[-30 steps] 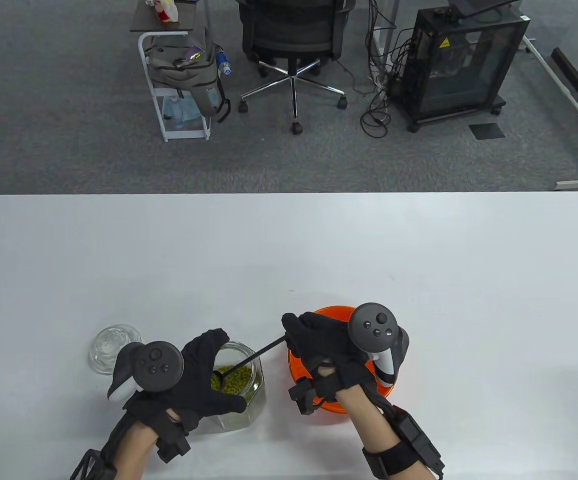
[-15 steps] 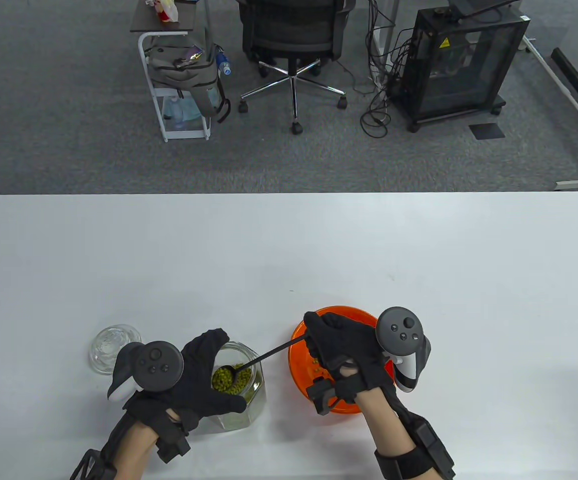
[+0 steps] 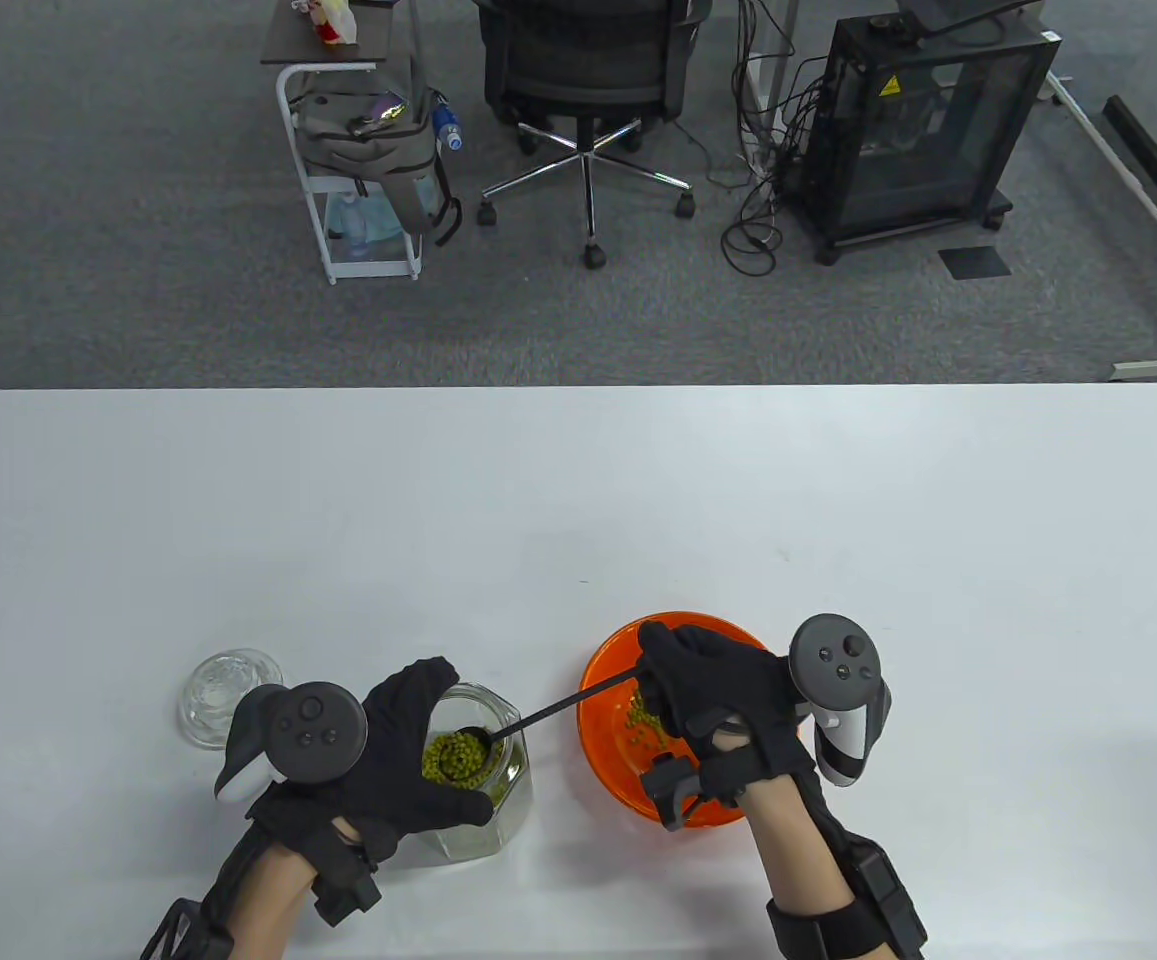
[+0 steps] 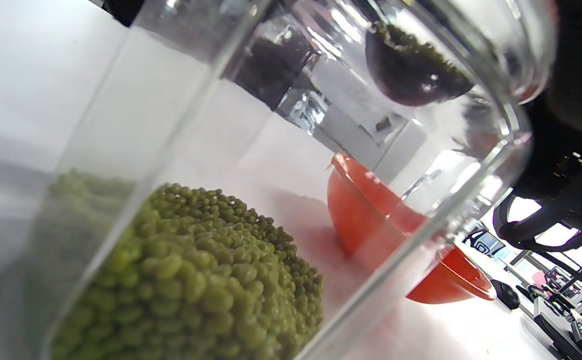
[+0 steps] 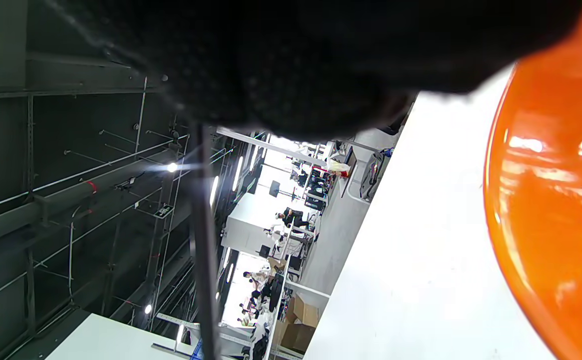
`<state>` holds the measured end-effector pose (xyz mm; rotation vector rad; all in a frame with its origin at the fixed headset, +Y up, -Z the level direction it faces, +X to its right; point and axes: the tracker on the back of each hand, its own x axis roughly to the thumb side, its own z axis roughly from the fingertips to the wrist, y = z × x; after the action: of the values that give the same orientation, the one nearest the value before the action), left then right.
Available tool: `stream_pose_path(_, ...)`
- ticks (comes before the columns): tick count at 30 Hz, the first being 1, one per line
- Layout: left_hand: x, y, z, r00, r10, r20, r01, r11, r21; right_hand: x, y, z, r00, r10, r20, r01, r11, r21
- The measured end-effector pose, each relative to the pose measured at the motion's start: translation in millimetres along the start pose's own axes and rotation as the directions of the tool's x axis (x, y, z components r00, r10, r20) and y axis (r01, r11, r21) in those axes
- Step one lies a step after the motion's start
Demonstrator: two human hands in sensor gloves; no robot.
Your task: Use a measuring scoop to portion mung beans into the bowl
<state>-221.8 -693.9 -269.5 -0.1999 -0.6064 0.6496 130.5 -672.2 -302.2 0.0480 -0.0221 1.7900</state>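
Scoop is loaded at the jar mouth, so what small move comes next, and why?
Probably lift the measuring scoop clear of the jar rim, kept level, then carry it right to the orange bowl. Its cup is heaped with mung beans and sits high at the jar's opening; the right hand grips the handle over the bowl, while the left hand holds the jar.

A clear glass jar [image 3: 473,775] stands upright and open near the front edge of the white worktop [image 3: 578,500], left of centre, holding a low heap of green mung beans [image 4: 196,280]. The black measuring scoop [image 3: 538,715] has its round cup heaped with beans at the jar's mouth, its thin handle slanting up to the right. Just right of the jar sits the orange bowl [image 3: 618,660], with a small patch of beans [image 3: 643,722] in its bottom.
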Motion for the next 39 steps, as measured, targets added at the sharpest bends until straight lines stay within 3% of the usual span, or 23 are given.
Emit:
stream_pose_path(22,-0.1,0.1,-0.1,1.000,0.001,0.000,-0.001,1.000,-0.001,3.0,-44.8,-7.8,0.988,-0.153,-0.035,0.151,0.987,-0.047)
stream_pose_path(39,-0.1,-0.4,0.1,1.000,0.003,0.000,-0.003,1.000,-0.001,-17.4,-114.0,-4.5,0.986,-0.154,-0.070,0.143,0.980,-0.137)
